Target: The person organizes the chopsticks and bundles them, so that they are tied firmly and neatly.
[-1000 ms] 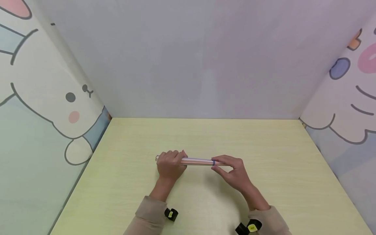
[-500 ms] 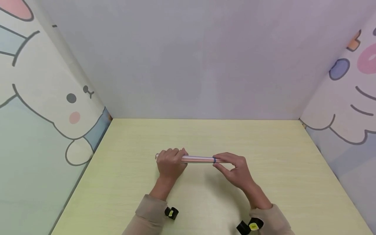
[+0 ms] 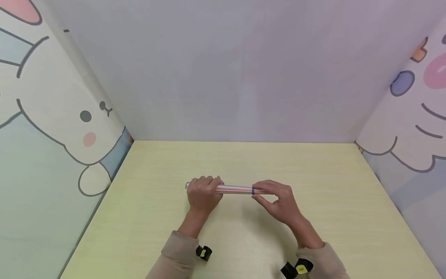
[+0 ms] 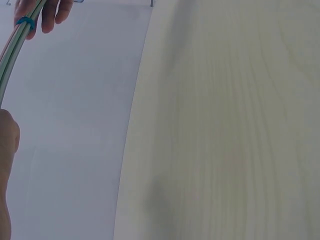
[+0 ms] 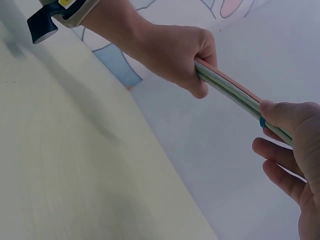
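Note:
A bundle of straws (image 3: 234, 189) in pink, white and pale green lies crosswise above the table, held between both hands. Around its right part runs a blue rubber band (image 5: 262, 122). My left hand (image 3: 203, 193) grips the left part in a fist, and the straw ends peek out past it. With thumb and fingers, my right hand (image 3: 278, 201) pinches the bundle right at the band. Its other fingers (image 5: 282, 177) hang loose below in the right wrist view. The straws' right ends are hidden behind this hand.
The pale wooden table (image 3: 156, 162) spreads under both hands. A plain grey wall (image 3: 223, 77) closes off its far edge. Side walls with cartoon pictures (image 3: 85, 116) rise at left and right. Each sleeve carries a black wrist device (image 3: 203, 253).
Both hands and the bundle have risen slightly in the head view. The right hand has shifted a little to the right, and the grips look the same.

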`<state>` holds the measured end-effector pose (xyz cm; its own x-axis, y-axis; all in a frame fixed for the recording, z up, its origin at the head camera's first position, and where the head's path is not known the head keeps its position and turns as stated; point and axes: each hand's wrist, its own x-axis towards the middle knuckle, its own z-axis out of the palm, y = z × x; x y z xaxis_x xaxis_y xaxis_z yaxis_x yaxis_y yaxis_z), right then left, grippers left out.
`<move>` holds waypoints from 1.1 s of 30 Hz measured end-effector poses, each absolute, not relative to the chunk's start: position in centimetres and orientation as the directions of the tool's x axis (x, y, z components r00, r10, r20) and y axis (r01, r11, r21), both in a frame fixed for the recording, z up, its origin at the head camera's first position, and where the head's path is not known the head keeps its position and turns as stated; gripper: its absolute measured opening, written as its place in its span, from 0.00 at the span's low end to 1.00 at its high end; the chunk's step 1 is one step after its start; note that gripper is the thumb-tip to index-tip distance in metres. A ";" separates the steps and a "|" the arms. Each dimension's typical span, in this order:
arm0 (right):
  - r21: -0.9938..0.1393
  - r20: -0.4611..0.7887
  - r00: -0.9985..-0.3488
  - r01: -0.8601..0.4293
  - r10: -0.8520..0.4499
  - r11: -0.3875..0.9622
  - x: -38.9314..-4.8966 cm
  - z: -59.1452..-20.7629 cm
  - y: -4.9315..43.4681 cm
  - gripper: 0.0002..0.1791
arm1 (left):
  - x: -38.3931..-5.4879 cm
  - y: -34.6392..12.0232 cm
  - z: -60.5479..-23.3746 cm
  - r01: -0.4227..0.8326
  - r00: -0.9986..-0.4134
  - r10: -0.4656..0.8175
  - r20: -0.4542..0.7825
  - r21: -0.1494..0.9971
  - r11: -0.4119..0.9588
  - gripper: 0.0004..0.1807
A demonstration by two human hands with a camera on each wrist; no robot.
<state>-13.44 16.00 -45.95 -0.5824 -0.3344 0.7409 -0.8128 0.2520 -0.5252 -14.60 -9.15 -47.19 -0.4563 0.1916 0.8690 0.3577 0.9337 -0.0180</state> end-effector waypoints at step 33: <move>-0.438 0.757 -0.524 -0.850 -0.391 0.293 -13.3 -45.6 15.8 0.19 | -14.5 -8.9 -47.2 0.354 -0.400 0.198 0.895 -0.048 0.934 0.17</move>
